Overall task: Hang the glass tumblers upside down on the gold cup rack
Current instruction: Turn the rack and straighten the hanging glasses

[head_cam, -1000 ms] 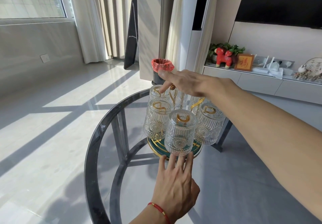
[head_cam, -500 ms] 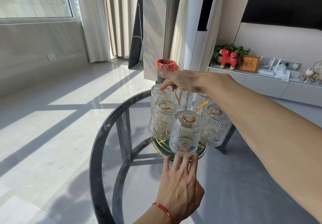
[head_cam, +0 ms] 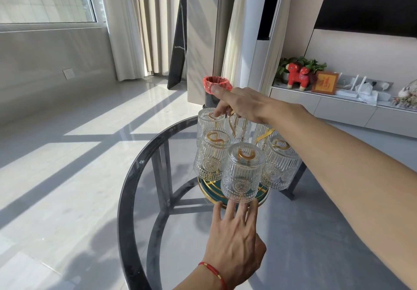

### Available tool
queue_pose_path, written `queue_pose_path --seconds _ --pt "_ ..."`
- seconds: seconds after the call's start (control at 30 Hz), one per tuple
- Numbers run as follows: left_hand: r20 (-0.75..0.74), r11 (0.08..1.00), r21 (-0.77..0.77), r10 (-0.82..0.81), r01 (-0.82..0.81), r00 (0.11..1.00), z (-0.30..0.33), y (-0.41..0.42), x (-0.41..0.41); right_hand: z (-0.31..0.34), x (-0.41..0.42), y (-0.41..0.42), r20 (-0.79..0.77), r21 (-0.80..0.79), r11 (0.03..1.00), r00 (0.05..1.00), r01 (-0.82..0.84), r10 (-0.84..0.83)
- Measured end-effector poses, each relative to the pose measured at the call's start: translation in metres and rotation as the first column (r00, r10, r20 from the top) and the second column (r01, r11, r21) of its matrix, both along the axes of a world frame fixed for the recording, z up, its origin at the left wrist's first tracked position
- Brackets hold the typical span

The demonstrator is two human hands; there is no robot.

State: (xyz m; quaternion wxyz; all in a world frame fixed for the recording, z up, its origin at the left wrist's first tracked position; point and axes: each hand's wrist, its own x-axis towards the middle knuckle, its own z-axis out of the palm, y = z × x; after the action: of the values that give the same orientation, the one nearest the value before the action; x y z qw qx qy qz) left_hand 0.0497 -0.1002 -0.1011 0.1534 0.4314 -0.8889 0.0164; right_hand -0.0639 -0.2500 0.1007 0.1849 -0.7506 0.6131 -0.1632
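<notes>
The gold cup rack [head_cam: 208, 187] with a green base stands on a round glass table [head_cam: 126, 190]. Several ribbed glass tumblers hang upside down on its gold arms: one at the front [head_cam: 242, 172], one on the left [head_cam: 211, 154], one on the right [head_cam: 279, 165] and more behind. My right hand [head_cam: 243, 104] reaches over the top, its fingers curled at the rack's gold top loop, one fingertip touching the back-left tumbler [head_cam: 208, 120]. My left hand [head_cam: 234, 242], with a red bracelet, lies flat on the table, fingers spread, tips at the rack's base under the front tumbler.
A dark bin with a red bag [head_cam: 216, 84] stands on the floor beyond the table. A low white cabinet [head_cam: 338, 107] with ornaments runs along the right wall. The table's dark rim curves close on the left, with sunlit floor beyond it.
Both hands keep their places at the rack's top and base. Only my view has shifted a little.
</notes>
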Motion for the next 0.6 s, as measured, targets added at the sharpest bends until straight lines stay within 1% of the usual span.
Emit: queue_pose_path --seconds 0.2,0.43,0.6 --pt "0.005 1.000 0.002 0.009 -0.009 1.000 0.0005 0.0012 0.0001 0.0004 0.0002 0.0003 -0.047 0.038 0.999 0.999 0.008 -0.007" --pt "0.006 1.000 0.004 0.013 -0.013 1.000 0.0005 0.0012 -0.0004 -0.0002 0.0015 -0.0004 -0.095 0.023 1.000 0.995 0.002 0.000" --pt "-0.003 1.000 -0.008 0.006 -0.006 1.000 -0.0016 0.0009 -0.0007 -0.0024 0.0010 -0.0001 -0.072 0.025 0.999 0.997 -0.022 0.024"
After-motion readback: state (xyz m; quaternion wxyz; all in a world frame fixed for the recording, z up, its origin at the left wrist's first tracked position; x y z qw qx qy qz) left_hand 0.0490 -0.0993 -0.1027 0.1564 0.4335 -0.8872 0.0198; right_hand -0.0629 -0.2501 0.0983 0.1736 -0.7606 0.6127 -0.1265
